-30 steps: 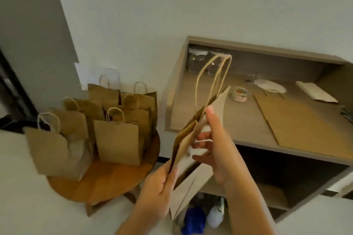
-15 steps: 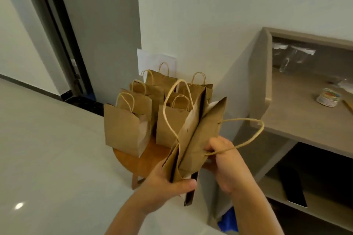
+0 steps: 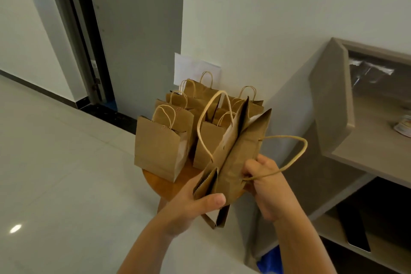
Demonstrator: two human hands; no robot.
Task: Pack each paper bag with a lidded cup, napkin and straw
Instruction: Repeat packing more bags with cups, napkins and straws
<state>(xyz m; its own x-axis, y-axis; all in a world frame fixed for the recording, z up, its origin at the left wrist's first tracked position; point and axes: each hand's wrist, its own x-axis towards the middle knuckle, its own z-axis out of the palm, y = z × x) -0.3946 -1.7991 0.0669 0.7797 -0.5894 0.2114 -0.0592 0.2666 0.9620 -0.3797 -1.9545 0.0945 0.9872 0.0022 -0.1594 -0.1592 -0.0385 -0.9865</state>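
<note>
I held a folded paper bag just in front of the round wooden stool, my left hand gripping its lower edge, thumb across the front. My right hand was curled around its right side by one twine handle. Packed bags stood upright on the stool.

Both forearms reach forward, the left hand gripping the folded bag from below with its thumb across the near face, the right hand beside it, fingers curled round the bag's edge.
</note>
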